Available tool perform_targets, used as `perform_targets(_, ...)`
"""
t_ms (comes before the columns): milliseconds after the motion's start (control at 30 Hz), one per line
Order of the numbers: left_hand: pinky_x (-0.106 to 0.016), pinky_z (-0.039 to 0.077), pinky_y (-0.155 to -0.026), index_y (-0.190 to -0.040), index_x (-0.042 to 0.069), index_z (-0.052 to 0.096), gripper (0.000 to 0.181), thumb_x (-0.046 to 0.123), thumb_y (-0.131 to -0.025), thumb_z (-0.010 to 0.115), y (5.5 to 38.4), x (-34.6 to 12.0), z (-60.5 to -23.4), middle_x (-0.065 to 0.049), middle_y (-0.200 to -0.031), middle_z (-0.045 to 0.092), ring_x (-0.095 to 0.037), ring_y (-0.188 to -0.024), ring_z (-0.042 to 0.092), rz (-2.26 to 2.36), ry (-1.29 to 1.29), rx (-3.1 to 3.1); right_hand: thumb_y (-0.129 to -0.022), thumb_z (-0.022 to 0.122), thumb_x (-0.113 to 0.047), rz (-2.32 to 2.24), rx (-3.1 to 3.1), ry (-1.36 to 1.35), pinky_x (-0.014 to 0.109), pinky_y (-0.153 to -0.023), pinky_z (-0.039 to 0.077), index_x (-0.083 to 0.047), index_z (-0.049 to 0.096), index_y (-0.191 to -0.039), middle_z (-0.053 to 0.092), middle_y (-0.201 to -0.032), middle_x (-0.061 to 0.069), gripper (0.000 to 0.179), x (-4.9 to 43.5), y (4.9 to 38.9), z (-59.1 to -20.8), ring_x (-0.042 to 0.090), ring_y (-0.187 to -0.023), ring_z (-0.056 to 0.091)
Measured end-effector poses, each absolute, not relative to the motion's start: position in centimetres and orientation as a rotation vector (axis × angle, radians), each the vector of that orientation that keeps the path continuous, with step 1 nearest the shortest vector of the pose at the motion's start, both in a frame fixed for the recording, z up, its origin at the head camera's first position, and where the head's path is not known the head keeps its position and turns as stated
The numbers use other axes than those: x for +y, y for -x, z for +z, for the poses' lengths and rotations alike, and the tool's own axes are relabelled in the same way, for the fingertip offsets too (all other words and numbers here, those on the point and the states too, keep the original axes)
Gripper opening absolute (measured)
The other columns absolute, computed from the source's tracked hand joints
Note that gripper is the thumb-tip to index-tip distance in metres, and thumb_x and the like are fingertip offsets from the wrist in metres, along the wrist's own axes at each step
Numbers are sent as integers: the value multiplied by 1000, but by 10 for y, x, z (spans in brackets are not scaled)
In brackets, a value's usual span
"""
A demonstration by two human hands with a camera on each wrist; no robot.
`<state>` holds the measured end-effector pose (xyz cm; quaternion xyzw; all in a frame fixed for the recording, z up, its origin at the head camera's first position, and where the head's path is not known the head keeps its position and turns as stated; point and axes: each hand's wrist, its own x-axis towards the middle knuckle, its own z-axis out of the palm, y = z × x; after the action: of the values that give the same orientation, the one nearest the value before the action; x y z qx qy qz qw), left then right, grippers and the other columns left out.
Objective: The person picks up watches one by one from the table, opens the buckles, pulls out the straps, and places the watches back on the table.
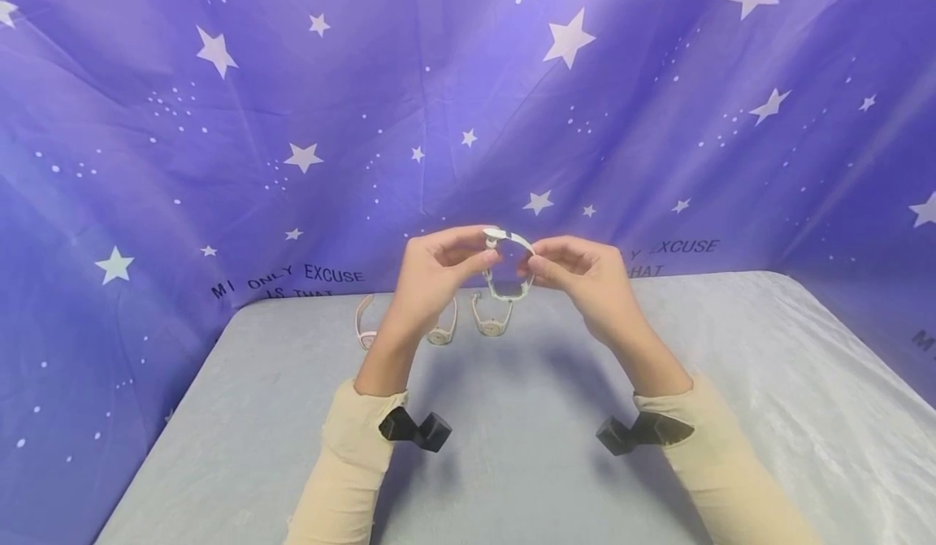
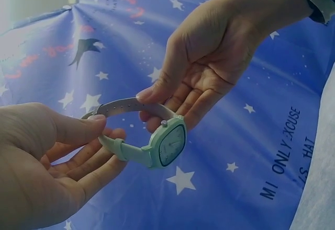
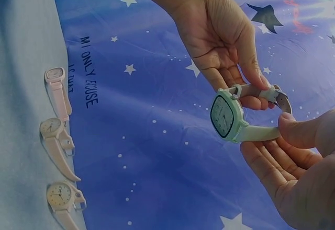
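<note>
A light green wristwatch [image 1: 522, 242] with a rounded square face [image 2: 171, 144] is held up above the table between both hands. Its strap curves round into a loop. My left hand [image 1: 431, 273] pinches the strap close to the buckle, thumb on top. On the other side, my right hand [image 1: 585, 277] pinches the strap between thumb and fingers. In the right wrist view the green watch [image 3: 225, 116] has its dial turned toward the camera, and the left hand [image 3: 222, 36] reaches in from above.
Behind the hands, a pink watch [image 3: 54, 75] and two cream watches [image 1: 439, 336] [image 1: 492, 328] stand in a row near the back of the pale cloth-covered table [image 1: 512, 464]. A purple star-printed curtain [image 1: 453, 82] hangs behind it. Black devices [image 1: 433, 431] sit on both wrists.
</note>
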<state>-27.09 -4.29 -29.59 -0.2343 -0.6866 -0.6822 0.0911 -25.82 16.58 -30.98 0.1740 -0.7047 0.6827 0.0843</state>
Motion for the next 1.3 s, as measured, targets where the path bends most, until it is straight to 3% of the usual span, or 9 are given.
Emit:
perform_targets(467,-38,61,-91,-120,-9,69,30,-7,-90,71,272,-45,-289,-29,-108,73,-13,-87,77,-2101,718,-1969,-95,68,-1,2067,-2038,-506,34,-86,62,6,67,-111,79,-90,-5,17,169,256,-309,13,-86,77)
perform_targets(733,-38,62,-90,-122,-9,67,32,-7,-90,70,274,-45,-288,-26,-108,74,-26,-92,77,-2123,715,-1960,-95,70,-6,2099,-2013,-512,34,-87,61,-9,72,-103,79,-91,-1,9,169,257,-311,14,-86,77)
perform_targets(1000,-37,61,-93,-124,-8,67,33,-6,-91,70,277,-40,-297,-32,-114,69,-11,-90,76,-2149,726,-1911,-96,68,-3,2182,-1912,-475,33,-86,62,-3,69,-102,79,-89,0,6,169,259,-311,13,-85,77)
perform_targets(1167,-37,60,-94,-125,-6,66,34,-5,-92,69,277,-37,-302,-33,-114,69,-9,-89,75,-2176,720,-1887,-96,68,-4,2190,-1919,-454,33,-86,62,5,66,-106,79,-89,0,14,169,259,-311,13,-85,77)
perform_targets(1300,-36,60,-94,-125,-7,65,34,-6,-92,68,276,-37,-303,-33,-114,69,-8,-88,75,-2192,711,-1857,-96,69,-5,2193,-1914,-461,33,-85,62,0,68,-103,79,-90,0,9,169,261,-310,13,-85,77)
